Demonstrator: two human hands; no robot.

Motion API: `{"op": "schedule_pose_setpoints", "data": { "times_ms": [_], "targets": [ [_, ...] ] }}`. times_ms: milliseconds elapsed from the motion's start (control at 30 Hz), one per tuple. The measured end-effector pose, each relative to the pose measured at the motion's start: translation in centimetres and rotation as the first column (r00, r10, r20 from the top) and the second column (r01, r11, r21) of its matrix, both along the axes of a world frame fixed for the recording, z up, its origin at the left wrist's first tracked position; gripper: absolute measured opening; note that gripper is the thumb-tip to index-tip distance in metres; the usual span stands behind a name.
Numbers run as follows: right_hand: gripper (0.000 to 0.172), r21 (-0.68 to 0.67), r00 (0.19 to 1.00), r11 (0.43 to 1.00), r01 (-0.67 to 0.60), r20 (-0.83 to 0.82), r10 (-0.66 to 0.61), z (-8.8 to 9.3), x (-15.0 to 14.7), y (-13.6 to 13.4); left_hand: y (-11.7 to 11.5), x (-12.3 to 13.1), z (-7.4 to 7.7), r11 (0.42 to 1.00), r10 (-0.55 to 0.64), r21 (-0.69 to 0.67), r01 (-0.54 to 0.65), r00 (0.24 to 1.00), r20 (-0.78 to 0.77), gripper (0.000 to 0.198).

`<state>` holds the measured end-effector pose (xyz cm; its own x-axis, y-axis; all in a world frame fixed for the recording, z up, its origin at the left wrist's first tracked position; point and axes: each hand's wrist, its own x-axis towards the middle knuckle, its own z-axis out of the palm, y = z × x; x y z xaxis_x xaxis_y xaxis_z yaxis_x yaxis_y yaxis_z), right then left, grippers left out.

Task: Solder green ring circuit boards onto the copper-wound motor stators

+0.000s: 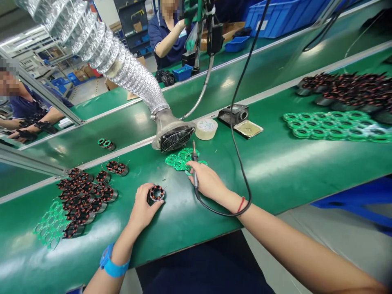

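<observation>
My left hand (145, 206) is closed round a motor stator (157, 193) with copper windings, which stands on the green bench (171, 228). In my right hand (206, 179) is a soldering iron (195, 167), its tip pointing up and away from me. The fingers of that hand are over a small cluster of green ring-shaped circuit boards (179, 160), partly hiding them; whether they touch a board I cannot tell. The iron's black cable (226, 213) loops across my right wrist.
A fume extractor (176, 139) hangs behind the boards. Nearby are a round white container (206, 129) and a soldering iron stand (234, 115). Stators (88, 196) crowd the left; more stators (352, 90) and a sheet of ring boards (333, 124) lie right. Co-workers sit beyond.
</observation>
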<state>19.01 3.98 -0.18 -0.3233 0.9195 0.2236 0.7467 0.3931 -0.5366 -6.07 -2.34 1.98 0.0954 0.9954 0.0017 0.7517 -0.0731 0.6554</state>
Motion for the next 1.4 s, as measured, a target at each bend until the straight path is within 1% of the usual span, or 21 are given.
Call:
{"op": "schedule_pose_setpoints", "data": {
  "times_ms": [67, 133, 200, 267, 367, 433, 500, 633, 700, 800, 867, 967, 1000, 1067, 1133, 1200, 1233, 1300, 1400],
  "targets": [
    [0.040, -0.007, 0.999, 0.999, -0.042, 0.007, 0.042, 0.0, -0.6, -0.9, 0.6, 0.7, 0.8, 0.995, -0.049, -0.080, 0.057, 0.994, 0.095, 0.042],
    [0.042, -0.022, 0.996, 0.996, -0.092, 0.003, 0.092, 0.1, -1.2, -2.0, 1.2, 1.2, 1.5, 0.983, -0.121, -0.127, 0.134, 0.987, 0.105, 0.042],
    [0.043, -0.040, 0.992, 0.991, -0.128, -0.016, 0.127, 0.3, -1.5, -3.0, 1.8, 1.4, 2.1, 0.975, -0.178, -0.127, 0.183, 0.983, 0.049, 0.045],
    [0.042, -0.043, 0.991, 0.991, -0.127, -0.040, 0.125, 0.3, -1.6, -3.6, 2.2, 1.1, 2.5, 0.969, -0.225, -0.111, 0.221, 0.974, -0.026, 0.045],
    [0.043, -0.038, 0.993, 0.993, -0.110, -0.049, 0.108, 0.4, -1.7, -3.7, 2.4, 0.3, 2.9, 0.950, -0.311, -0.073, 0.304, 0.941, -0.136, 0.041],
    [0.044, -0.044, 0.992, 0.991, -0.126, -0.037, 0.124, 0.4, -2.0, -3.5, 2.4, -0.2, 2.9, 0.937, -0.348, -0.046, 0.345, 0.920, -0.181, 0.040],
    [0.041, -0.050, 0.991, 0.990, -0.134, -0.033, 0.132, 0.2, -2.5, -3.2, 2.3, -0.5, 2.8, 0.929, -0.368, -0.028, 0.369, 0.912, -0.180, 0.040],
    [0.039, -0.062, 0.992, 0.992, -0.114, -0.060, 0.110, -0.2, -3.3, -3.2, 2.0, -0.4, 1.9, 0.916, -0.400, -0.014, 0.401, 0.910, -0.107, 0.046],
    [0.038, -0.047, 0.989, 0.993, -0.107, -0.108, 0.101, -0.3, -3.1, -3.3, 1.9, -0.2, 1.3, 0.922, -0.384, 0.007, 0.386, 0.920, -0.081, 0.046],
    [0.037, 0.030, 0.982, 0.995, -0.091, -0.166, 0.095, -0.2, -2.4, -3.3, 1.8, 0.1, 0.5, 0.933, -0.355, 0.037, 0.357, 0.934, -0.041, 0.045],
    [0.034, 0.073, 0.981, 0.992, -0.103, -0.158, 0.114, 0.0, -1.8, -3.3, 1.7, 0.4, 0.2, 0.937, -0.345, 0.055, 0.345, 0.938, -0.004, 0.045],
    [0.030, 0.077, 0.979, 0.985, -0.153, -0.127, 0.162, 0.6, -0.9, -3.7, 1.6, 1.1, -0.2, 0.948, -0.310, 0.088, 0.306, 0.950, 0.037, 0.045],
    [0.030, 0.080, 0.978, 0.985, -0.151, -0.134, 0.161, 0.9, -0.7, -3.9, 1.6, 1.3, -0.3, 0.952, -0.295, 0.097, 0.290, 0.955, 0.041, 0.045],
    [0.030, 0.091, 0.976, 0.991, -0.095, -0.188, 0.111, 1.3, -0.2, -4.6, 1.6, 1.7, -0.5, 0.956, -0.277, 0.111, 0.272, 0.960, 0.034, 0.045],
    [0.026, 0.083, 0.959, 0.996, 0.022, -0.282, 0.002, 1.6, 0.2, -5.4, 1.6, 1.9, -0.7, 0.954, -0.275, 0.129, 0.271, 0.961, 0.017, 0.046],
    [0.020, 0.012, 0.917, 0.992, 0.128, -0.381, -0.114, 1.5, 0.6, -6.1, 1.7, 2.0, -0.9, 0.949, -0.281, 0.148, 0.279, 0.960, -0.006, 0.046],
    [0.018, -0.037, 0.891, 0.987, 0.159, -0.425, -0.160, 1.3, 0.7, -6.4, 1.8, 2.0, -0.9, 0.946, -0.284, 0.157, 0.283, 0.959, -0.018, 0.047],
    [0.015, -0.127, 0.841, 0.974, 0.188, -0.492, -0.227, 0.7, 1.1, -6.9, 1.9, 2.0, -1.0, 0.940, -0.294, 0.171, 0.297, 0.955, -0.041, 0.047],
    [0.015, -0.204, 0.801, 0.961, 0.189, -0.534, -0.271, -0.1, 1.4, -7.4, 1.9, 2.0, -1.0, 0.928, -0.313, 0.188, 0.320, 0.947, -0.069, 0.045]
  ]
}}
